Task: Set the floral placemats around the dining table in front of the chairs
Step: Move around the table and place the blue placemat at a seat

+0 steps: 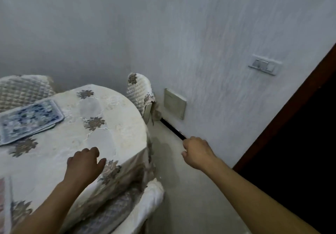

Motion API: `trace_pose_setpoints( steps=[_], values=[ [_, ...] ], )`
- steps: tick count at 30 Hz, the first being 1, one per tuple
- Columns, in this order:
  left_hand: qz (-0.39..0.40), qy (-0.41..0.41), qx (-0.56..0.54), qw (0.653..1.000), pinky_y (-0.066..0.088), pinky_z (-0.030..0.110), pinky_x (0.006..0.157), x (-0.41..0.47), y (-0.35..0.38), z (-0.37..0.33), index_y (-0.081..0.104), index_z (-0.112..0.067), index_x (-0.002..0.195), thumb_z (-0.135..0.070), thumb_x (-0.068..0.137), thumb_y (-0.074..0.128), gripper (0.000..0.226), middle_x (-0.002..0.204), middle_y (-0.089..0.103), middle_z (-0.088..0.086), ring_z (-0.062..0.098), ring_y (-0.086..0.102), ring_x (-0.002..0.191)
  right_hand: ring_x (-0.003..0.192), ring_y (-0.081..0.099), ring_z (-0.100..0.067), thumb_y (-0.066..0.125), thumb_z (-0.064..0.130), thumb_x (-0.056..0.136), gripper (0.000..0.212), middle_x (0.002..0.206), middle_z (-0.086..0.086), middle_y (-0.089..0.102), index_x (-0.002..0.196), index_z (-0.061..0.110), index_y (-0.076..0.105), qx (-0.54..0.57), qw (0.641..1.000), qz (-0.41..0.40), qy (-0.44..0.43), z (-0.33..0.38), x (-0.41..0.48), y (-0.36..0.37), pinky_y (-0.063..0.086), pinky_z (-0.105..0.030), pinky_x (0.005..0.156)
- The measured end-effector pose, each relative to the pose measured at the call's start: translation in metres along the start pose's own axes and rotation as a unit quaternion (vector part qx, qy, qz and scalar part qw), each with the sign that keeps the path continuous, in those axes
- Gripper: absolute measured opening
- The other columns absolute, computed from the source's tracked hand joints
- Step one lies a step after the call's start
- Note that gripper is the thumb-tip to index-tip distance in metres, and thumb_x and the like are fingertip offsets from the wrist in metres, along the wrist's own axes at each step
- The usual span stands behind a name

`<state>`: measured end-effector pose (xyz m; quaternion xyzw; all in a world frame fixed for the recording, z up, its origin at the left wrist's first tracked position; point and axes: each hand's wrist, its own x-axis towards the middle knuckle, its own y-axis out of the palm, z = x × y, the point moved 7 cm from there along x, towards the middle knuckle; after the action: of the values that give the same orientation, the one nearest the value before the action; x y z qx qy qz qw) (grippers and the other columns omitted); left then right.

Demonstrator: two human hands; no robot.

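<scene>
A blue and white floral placemat (30, 120), with the edge of another under it, lies on the left side of the round dining table (116, 124), near a quilted chair (21, 90). My left hand (84, 163) hovers over the table's near right part, fingers loosely curled, holding nothing. Off the table's right side, my right hand (197, 152) hangs over the floor with its fingers curled in; I see nothing in it. A pinkish edge of another mat (2, 197) shows at the far left border.
The table carries a cream cloth with brown flowers. A second covered chair (140, 92) stands behind the table by the wall, and a third (145, 201) is tucked in at the near edge. A dark wooden door frame (291, 110) runs down the right. Pale floor lies between table and wall.
</scene>
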<state>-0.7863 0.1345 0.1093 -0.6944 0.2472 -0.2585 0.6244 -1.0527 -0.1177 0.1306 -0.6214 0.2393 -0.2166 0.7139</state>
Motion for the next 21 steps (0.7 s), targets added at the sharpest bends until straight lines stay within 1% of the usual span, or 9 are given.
trace_pose_setpoints(
  steps=[3, 7, 9, 10, 12, 14, 17, 21],
  values=[
    [0.031, 0.006, -0.003, 0.999, 0.044, 0.037, 0.075, 0.045, 0.024, -0.034, 0.061, -0.022, 0.105, -0.050, 0.087, 0.057, 0.034, 0.092, 0.065, 0.002, 0.027, 0.061, 0.089, 0.100, 0.054, -0.028, 0.048, 0.032, 0.095, 0.025, 0.110, -0.012, 0.058, 0.105, 0.011, 0.058, -0.008, 1.000, 0.017, 0.024, -0.048, 0.026, 0.001, 0.037, -0.034, 0.080],
    [0.046, 0.025, 0.027, 0.998, 0.043, 0.038, 0.075, 0.096, 0.035, -0.083, 0.062, -0.021, 0.105, -0.050, 0.086, 0.057, 0.035, 0.091, 0.065, 0.003, 0.028, 0.062, 0.089, 0.098, 0.054, -0.028, 0.048, 0.030, 0.094, 0.025, 0.108, -0.012, 0.059, 0.104, 0.010, 0.058, -0.016, 0.999, 0.009, 0.034, -0.098, 0.069, -0.002, 0.030, -0.033, 0.074],
    [0.051, 0.026, 0.046, 0.997, 0.043, 0.039, 0.077, 0.113, 0.038, -0.106, 0.062, -0.020, 0.105, -0.050, 0.086, 0.057, 0.035, 0.093, 0.066, 0.003, 0.029, 0.061, 0.093, 0.097, 0.054, -0.028, 0.048, 0.030, 0.093, 0.024, 0.106, -0.013, 0.059, 0.102, 0.010, 0.058, -0.020, 0.999, 0.010, 0.028, -0.114, 0.092, -0.002, 0.032, -0.034, 0.075],
    [0.054, 0.027, 0.057, 0.997, 0.042, 0.040, 0.078, 0.122, 0.041, -0.118, 0.062, -0.020, 0.104, -0.049, 0.086, 0.056, 0.035, 0.094, 0.066, 0.003, 0.029, 0.060, 0.094, 0.098, 0.054, -0.029, 0.048, 0.030, 0.093, 0.024, 0.107, -0.013, 0.059, 0.103, 0.010, 0.058, -0.022, 0.999, 0.015, 0.024, -0.123, 0.105, -0.001, 0.035, -0.035, 0.078],
    [0.061, 0.022, 0.077, 0.995, 0.041, 0.042, 0.081, 0.140, 0.048, -0.140, 0.062, -0.019, 0.103, -0.048, 0.086, 0.056, 0.034, 0.094, 0.065, 0.004, 0.030, 0.059, 0.096, 0.100, 0.053, -0.030, 0.049, 0.029, 0.092, 0.024, 0.108, -0.013, 0.059, 0.104, 0.011, 0.058, -0.025, 0.999, 0.024, 0.005, -0.138, 0.135, 0.004, 0.038, -0.038, 0.084],
    [0.064, 0.007, 0.090, 0.994, 0.041, 0.042, 0.082, 0.156, 0.053, -0.159, 0.062, -0.018, 0.102, -0.048, 0.085, 0.056, 0.035, 0.094, 0.065, 0.004, 0.030, 0.059, 0.096, 0.100, 0.053, -0.030, 0.049, 0.028, 0.092, 0.023, 0.108, -0.012, 0.059, 0.105, 0.012, 0.058, -0.027, 0.999, 0.030, -0.022, -0.152, 0.168, 0.009, 0.038, -0.038, 0.086],
    [0.073, -0.041, 0.110, 0.990, 0.041, 0.041, 0.083, 0.177, 0.059, -0.185, 0.060, -0.019, 0.101, -0.049, 0.086, 0.053, 0.034, 0.096, 0.065, 0.003, 0.028, 0.059, 0.097, 0.101, 0.053, -0.030, 0.048, 0.027, 0.091, 0.022, 0.109, -0.012, 0.059, 0.105, 0.012, 0.058, -0.029, 0.996, 0.038, -0.073, -0.174, 0.222, 0.015, 0.039, -0.039, 0.087],
    [0.069, -0.110, 0.108, 0.986, 0.040, 0.040, 0.084, 0.199, 0.055, -0.213, 0.059, -0.018, 0.099, -0.047, 0.086, 0.052, 0.033, 0.096, 0.064, 0.004, 0.029, 0.058, 0.097, 0.101, 0.054, -0.030, 0.047, 0.025, 0.091, 0.022, 0.110, -0.013, 0.059, 0.105, 0.012, 0.058, -0.030, 0.988, 0.053, -0.141, -0.193, 0.291, 0.009, 0.040, -0.039, 0.088]
  ],
)
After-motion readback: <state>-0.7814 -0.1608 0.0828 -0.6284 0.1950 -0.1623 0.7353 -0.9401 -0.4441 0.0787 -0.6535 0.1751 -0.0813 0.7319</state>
